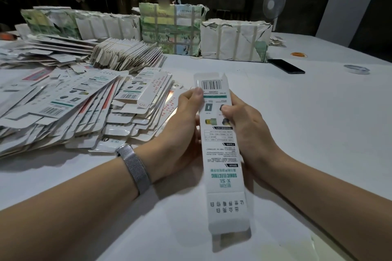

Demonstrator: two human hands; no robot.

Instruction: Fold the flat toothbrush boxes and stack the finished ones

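A: Status on hands?

B: You're holding one box (220,150) w/ both. Left hand (182,133) is curling round its left edge, thumb lying on top just under the barcode. Right hand (248,131) is gripping the right edge, thumb pressing the printed face mid-panel.

A: Box where, exactly?

B: It's sitting btwn your two palms, long axis running away from you, far flap sticking up beyond your fingertips, near flap hanging past your wrists over the table (318,133). Can't tell if it's opened up or flat.

A: Rest of stock?

B: Flats (84,108) are lying in a fanned heap just left of your left fingers, touching nothing you're holding. Wrapped bundles (169,32) are standing well beyond your fingertips. Phone (286,66) and tape (356,69) are lying off right, apart from the right hand.
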